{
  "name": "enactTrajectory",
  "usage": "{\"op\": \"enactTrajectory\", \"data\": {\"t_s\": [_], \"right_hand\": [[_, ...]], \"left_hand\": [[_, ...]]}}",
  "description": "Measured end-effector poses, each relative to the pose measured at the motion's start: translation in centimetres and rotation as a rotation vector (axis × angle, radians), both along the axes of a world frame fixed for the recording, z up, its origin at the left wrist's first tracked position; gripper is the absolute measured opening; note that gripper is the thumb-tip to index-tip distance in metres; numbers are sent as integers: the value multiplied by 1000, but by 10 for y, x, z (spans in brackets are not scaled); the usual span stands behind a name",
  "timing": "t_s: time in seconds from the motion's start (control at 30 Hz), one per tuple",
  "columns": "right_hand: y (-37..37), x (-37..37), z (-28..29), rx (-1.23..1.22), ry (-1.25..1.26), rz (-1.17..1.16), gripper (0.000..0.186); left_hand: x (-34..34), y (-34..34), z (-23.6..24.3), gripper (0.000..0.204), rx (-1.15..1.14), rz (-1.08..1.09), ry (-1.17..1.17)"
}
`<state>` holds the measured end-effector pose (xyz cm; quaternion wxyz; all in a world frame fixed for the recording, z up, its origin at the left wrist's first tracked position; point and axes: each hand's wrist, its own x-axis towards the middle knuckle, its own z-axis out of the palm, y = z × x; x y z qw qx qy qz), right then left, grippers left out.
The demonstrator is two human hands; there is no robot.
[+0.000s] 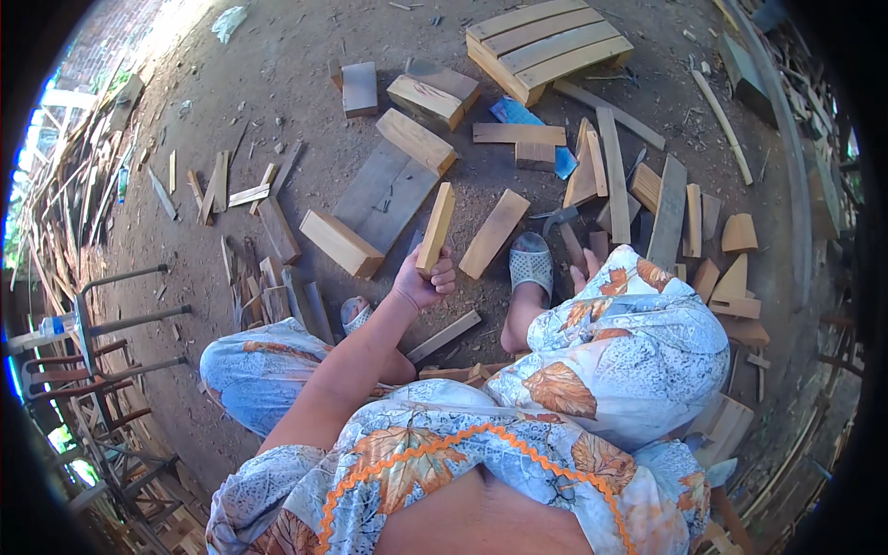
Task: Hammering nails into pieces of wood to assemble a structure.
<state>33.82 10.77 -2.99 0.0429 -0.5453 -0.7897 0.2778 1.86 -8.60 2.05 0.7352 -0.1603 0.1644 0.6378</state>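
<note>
Now: pale wooden block (437,227) clamped in the left hand (425,283)!

So, fingers curled tight round its lower end, the block points up at a slant over the dirt floor (231,102), between the knees. Across on the right, only part of the right hand (583,271) shows beside the leaf-printed cloth (638,319); whether it grips anything, I can't tell. Near it sits what looks like a grey metal hammer head (559,218), just above the perforated slipper (532,263). There's the hazard, I'd say: a stray blow could catch the foot or holding fingers, and a slack grip could let that narrow block twist.

Textures, then: crisp, straight-sawn yellow faces on the block, weathered grain along the flat grey board (384,190), chunky square-edged offcut (342,243) beside it, and a slatted wooden panel (550,44) beyond.
</note>
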Motion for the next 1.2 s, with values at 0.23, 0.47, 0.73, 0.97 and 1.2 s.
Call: {"op": "enactTrajectory", "data": {"t_s": [0.23,0.47,0.73,0.97,1.2], "right_hand": [[41,26,-16,-249,-112,235,40],[159,-4,186,-416,203,256,43],[77,-67,327,-323,407,609,39],[-27,-137,241,-455,394,686,53],[-38,-146,208,-914,552,394,43]], "left_hand": [[18,-1,33,35,-266,35,193],[28,-1,63,19,-281,25,705],[49,4,109,31,-91,126,652],[58,-1,119,41,-71,235,577],[61,-2,109,43,-98,185,657]]}}
